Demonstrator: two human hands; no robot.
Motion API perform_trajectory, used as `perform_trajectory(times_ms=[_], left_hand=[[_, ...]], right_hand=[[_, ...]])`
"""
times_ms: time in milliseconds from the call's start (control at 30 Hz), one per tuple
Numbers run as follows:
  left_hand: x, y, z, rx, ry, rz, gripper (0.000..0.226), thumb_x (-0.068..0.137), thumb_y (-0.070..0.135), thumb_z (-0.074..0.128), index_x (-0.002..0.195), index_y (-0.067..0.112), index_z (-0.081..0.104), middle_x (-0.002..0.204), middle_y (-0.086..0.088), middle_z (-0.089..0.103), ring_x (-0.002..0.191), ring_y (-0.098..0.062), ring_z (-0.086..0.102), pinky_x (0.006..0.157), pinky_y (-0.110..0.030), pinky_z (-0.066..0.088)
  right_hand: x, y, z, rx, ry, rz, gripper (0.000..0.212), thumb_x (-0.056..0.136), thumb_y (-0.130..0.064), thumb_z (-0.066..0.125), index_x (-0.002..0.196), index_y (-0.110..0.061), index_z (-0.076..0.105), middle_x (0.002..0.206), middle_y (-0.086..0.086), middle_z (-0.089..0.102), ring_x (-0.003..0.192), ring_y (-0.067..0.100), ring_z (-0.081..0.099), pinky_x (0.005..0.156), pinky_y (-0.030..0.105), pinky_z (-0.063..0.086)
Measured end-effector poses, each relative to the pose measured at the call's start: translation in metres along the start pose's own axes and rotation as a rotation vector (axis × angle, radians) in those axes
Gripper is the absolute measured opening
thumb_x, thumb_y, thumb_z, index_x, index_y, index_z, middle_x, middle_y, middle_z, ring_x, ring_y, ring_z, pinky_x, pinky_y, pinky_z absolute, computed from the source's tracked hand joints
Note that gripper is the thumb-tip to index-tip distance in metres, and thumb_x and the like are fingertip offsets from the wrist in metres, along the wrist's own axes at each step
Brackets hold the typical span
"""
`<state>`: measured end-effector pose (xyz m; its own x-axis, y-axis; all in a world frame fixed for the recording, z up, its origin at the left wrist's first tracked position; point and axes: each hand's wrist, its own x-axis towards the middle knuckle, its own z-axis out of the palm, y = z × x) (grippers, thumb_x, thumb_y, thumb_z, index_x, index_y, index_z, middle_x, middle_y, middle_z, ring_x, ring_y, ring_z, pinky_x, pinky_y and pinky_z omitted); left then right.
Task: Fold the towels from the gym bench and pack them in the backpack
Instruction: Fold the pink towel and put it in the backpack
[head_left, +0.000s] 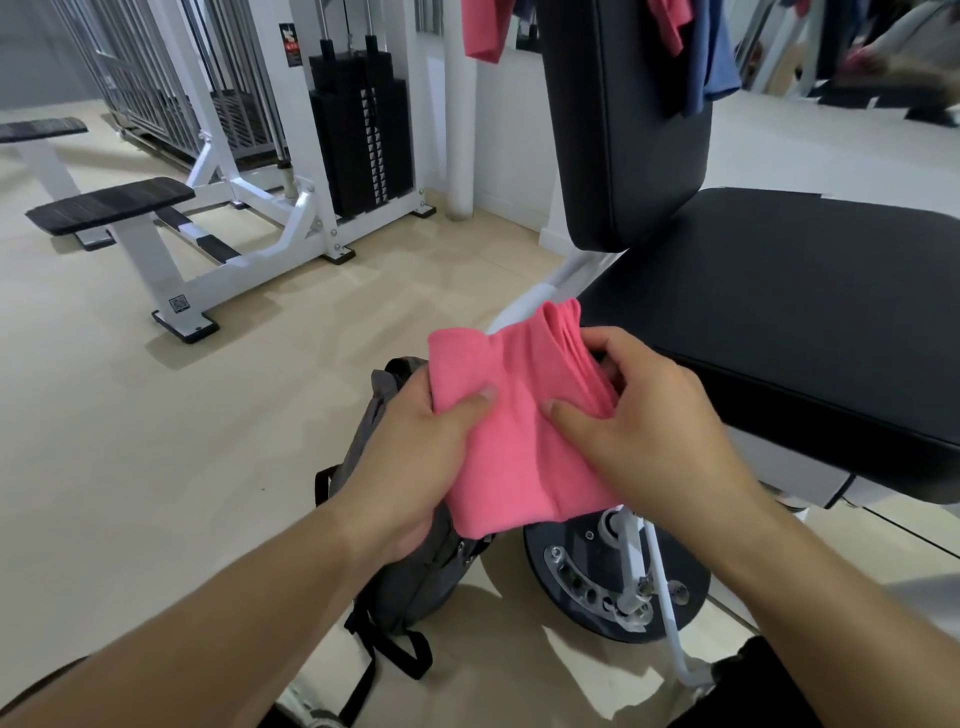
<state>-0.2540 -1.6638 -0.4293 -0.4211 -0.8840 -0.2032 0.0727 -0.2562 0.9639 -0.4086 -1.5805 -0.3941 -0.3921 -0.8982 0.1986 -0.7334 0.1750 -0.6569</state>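
A: Pink towel (511, 441), folded to a small thick pad w/ several layers, held in mid-air right above the backpack (400, 561), just beside the front edge of the surface (810, 312). Looked soft, light, limp; no stiffness to speak of.

B: Held how?

A: Pinched from both sides. Left hand (415, 467) w/ thumb pressed on top near the left edge, other fingers hidden under the cloth. Right hand (649, 426) w/ thumb on top mid-towel, fingers (608, 345) curled over the stacked fold edges on the right. Both closed on the cloth, neither free.

B: Likely to slip?

A: Prob. not slippery; looked like terry or microfibre w/ decent friction. Bigger risk judged to be layers sliding apart and fanning open, esp. at the far end where loose edges already stood up a bit.

B: Best place to grab, then?

A: Across the whole stack, thumb on top and fingers beneath, close to the loose edges so as to keep them clamped. Nothing fragile, so a firm squeeze fine.

B: Backpack?

A: Dark grey, stood on the floor against the bench's base, mostly hidden under towel and hands; couldn't tell whether open. Soft-sided, so prob. needing one hand to hold the mouth.

B: More to do?

A: More cloth, pink (485, 28) and blue (714, 57), hung over the backrest (623, 119).
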Motion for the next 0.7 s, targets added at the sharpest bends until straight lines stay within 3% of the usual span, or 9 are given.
perform_trajectory(times_ms=[100, 200, 267, 400, 500, 567, 633, 700], left_hand=[[-0.005, 0.004, 0.009, -0.212, 0.027, -0.121, 0.026, 0.107, 0.027, 0.049, 0.128, 0.02, 0.063, 0.113, -0.002, 0.078, 0.104, -0.017, 0.075, 0.096, -0.039, 0.057], [-0.007, 0.005, 0.013, -0.268, 0.0, -0.181, 0.03, 0.109, 0.028, 0.045, 0.13, 0.015, 0.063, 0.11, -0.008, 0.079, 0.104, -0.024, 0.075, 0.102, -0.046, 0.055], [-0.01, 0.006, 0.015, -0.256, -0.027, -0.173, 0.031, 0.109, 0.03, 0.044, 0.129, 0.016, 0.064, 0.106, -0.007, 0.08, 0.1, -0.022, 0.077, 0.097, -0.041, 0.057], [-0.015, 0.006, 0.019, -0.241, -0.087, -0.175, 0.043, 0.106, 0.045, 0.042, 0.125, 0.016, 0.068, 0.104, -0.007, 0.08, 0.094, -0.017, 0.078, 0.071, -0.026, 0.061], [-0.017, 0.009, 0.018, -0.238, -0.107, -0.202, 0.057, 0.096, 0.061, 0.051, 0.119, 0.013, 0.073, 0.107, -0.014, 0.077, 0.092, -0.023, 0.076, 0.068, -0.033, 0.063], [-0.017, 0.011, 0.017, -0.268, -0.085, -0.208, 0.06, 0.093, 0.058, 0.06, 0.123, 0.007, 0.068, 0.098, -0.015, 0.073, 0.082, -0.025, 0.073, 0.06, -0.032, 0.061], [-0.016, 0.012, 0.015, -0.293, -0.055, -0.209, 0.058, 0.094, 0.049, 0.065, 0.124, -0.001, 0.063, 0.096, -0.017, 0.073, 0.08, -0.027, 0.073, 0.06, -0.034, 0.061], [-0.013, 0.012, 0.011, -0.317, -0.024, -0.223, 0.054, 0.094, 0.043, 0.067, 0.118, -0.005, 0.064, 0.095, -0.022, 0.073, 0.076, -0.033, 0.07, 0.063, -0.038, 0.062]], right_hand=[[-0.005, -0.007, 0.006, -0.09, -0.018, -0.04, 0.056, 0.085, -0.034, 0.072, 0.136, -0.043, 0.05, 0.109, -0.021, 0.064, 0.095, 0.002, 0.062, 0.08, 0.031, 0.054], [-0.01, -0.014, 0.011, -0.141, -0.098, -0.081, 0.038, 0.086, -0.04, 0.067, 0.122, -0.04, 0.054, 0.094, -0.014, 0.059, 0.081, 0.006, 0.059, 0.067, 0.03, 0.05], [-0.012, -0.016, 0.016, -0.159, -0.126, -0.107, 0.028, 0.088, -0.038, 0.062, 0.115, -0.039, 0.053, 0.084, -0.011, 0.051, 0.072, 0.007, 0.055, 0.059, 0.03, 0.043], [-0.015, -0.018, 0.024, -0.142, -0.143, -0.124, 0.048, 0.089, -0.038, 0.057, 0.136, -0.043, 0.044, 0.088, -0.009, 0.047, 0.073, 0.013, 0.057, 0.062, 0.037, 0.049], [-0.019, -0.019, 0.028, -0.124, -0.172, -0.147, 0.059, 0.09, -0.042, 0.06, 0.146, -0.042, 0.04, 0.093, -0.012, 0.046, 0.08, 0.01, 0.057, 0.073, 0.037, 0.053], [-0.02, -0.018, 0.027, 0.017, -0.234, -0.14, 0.054, 0.092, -0.038, 0.062, 0.144, -0.04, 0.048, 0.096, -0.013, 0.049, 0.086, 0.007, 0.056, 0.079, 0.031, 0.052], [-0.02, -0.017, 0.026, 0.155, -0.296, -0.164, 0.031, 0.098, -0.029, 0.059, 0.128, -0.036, 0.065, 0.096, -0.01, 0.058, 0.087, 0.01, 0.06, 0.081, 0.034, 0.054], [-0.017, -0.014, 0.025, 0.311, -0.317, -0.134, 0.029, 0.101, -0.016, 0.059, 0.115, -0.036, 0.073, 0.096, -0.004, 0.071, 0.084, 0.012, 0.067, 0.083, 0.036, 0.058]])
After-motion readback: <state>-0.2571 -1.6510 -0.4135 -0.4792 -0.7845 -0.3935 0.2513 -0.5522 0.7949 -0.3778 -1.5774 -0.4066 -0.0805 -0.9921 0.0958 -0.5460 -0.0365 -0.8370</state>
